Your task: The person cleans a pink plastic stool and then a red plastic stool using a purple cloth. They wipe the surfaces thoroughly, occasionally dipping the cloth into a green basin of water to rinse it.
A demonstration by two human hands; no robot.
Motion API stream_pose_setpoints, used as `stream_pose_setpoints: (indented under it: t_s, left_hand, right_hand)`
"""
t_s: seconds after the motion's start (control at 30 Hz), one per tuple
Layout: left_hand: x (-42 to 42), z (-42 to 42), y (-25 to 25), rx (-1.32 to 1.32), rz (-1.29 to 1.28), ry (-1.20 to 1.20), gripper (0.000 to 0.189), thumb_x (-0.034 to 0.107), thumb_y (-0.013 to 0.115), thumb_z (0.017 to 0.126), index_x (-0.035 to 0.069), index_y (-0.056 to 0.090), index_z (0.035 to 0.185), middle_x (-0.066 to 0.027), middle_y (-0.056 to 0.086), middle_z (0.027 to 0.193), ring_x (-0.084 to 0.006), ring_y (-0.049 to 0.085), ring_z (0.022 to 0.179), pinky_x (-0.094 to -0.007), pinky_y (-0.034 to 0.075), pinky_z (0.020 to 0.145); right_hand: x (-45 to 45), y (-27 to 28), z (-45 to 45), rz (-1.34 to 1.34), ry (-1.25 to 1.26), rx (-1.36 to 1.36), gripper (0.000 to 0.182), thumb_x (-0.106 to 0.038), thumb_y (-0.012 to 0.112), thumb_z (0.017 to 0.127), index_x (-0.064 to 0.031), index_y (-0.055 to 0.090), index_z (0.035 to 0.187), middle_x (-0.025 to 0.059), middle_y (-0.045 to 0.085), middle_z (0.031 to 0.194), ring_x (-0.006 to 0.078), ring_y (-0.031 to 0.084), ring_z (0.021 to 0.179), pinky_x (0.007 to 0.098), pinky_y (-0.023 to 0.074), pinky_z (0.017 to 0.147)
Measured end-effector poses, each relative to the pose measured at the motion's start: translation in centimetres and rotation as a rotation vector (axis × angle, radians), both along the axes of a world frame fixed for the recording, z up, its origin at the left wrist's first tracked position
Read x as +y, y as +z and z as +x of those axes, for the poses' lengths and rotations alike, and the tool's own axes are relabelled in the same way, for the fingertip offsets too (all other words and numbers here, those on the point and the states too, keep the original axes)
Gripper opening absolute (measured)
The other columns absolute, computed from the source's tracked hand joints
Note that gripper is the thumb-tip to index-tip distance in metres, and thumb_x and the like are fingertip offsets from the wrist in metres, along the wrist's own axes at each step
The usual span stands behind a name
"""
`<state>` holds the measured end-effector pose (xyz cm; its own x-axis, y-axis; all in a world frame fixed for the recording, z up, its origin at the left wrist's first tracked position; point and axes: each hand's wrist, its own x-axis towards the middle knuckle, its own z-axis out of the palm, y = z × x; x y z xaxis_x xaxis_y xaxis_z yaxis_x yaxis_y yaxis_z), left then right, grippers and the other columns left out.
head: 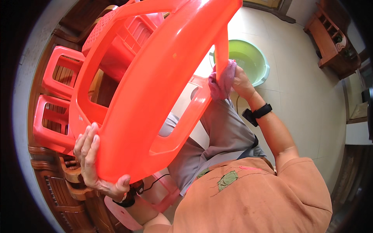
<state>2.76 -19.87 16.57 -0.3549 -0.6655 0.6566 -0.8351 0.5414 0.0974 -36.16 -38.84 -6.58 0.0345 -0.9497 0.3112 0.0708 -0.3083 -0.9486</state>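
Note:
A large red plastic stool (pixel 151 87) is held up tilted before me, its openwork legs pointing away to both sides. My left hand (pixel 96 166) grips its lower left corner, fingers on one side and thumb beneath. My right hand (pixel 242 83) holds a purple cloth (pixel 223 81) wrapped around one of the stool's leg bars, at the right. Just beyond that hand, a light green plastic basin (pixel 247 59) with liquid in it stands on the floor. The far side of the stool is hidden.
More red plastic stools (pixel 55 125) rest on wooden furniture (pixel 58 195) at the left. A pink plastic stool (pixel 125 214) is partly visible low by my left arm. A wooden cabinet (pixel 329 40) stands at the upper right on the tiled floor (pixel 303 102).

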Motion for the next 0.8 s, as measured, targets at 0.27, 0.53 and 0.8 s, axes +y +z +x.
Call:
stream_pose_setpoints:
  t_s: [0.27,0.53,0.8]
  left_hand:
    - [-0.1,2.2,-1.1,0.126,0.020,0.005,0.090,0.069,0.066,0.084,-0.007,0.064,0.132,-0.0299,0.066,0.135,-0.0423,0.061,0.129,-0.0542,0.035,0.118]
    - [0.0,0.9,-0.9,0.080,0.020,0.002,0.090,0.067,0.065,0.083,-0.007,0.064,0.132,-0.0317,0.066,0.134,-0.0424,0.061,0.128,-0.0548,0.034,0.118]
    - [0.4,0.2,-0.2,0.001,0.012,0.013,0.089,0.068,0.064,0.084,-0.008,0.065,0.130,-0.0317,0.066,0.134,-0.0416,0.062,0.127,-0.0541,0.034,0.117]
  right_hand:
    - [-0.2,7.1,1.0,-0.021,0.050,-0.038,0.012,-0.001,0.053,0.094,0.0000,0.064,0.091,-0.0006,0.062,0.080,0.0081,0.056,0.071,0.0275,0.0498,0.062]
    - [-1.0,9.1,0.7,-0.093,-0.059,0.044,0.020,-0.002,0.057,0.097,0.0022,0.068,0.113,0.0030,0.072,0.099,0.0126,0.065,0.092,0.0298,0.0549,0.082]
    - [1.5,-0.7,0.6,-0.042,0.018,-0.048,0.034,-0.009,0.076,0.095,-0.0005,0.064,0.125,0.0025,0.072,0.106,0.0112,0.065,0.096,0.0297,0.0556,0.088]
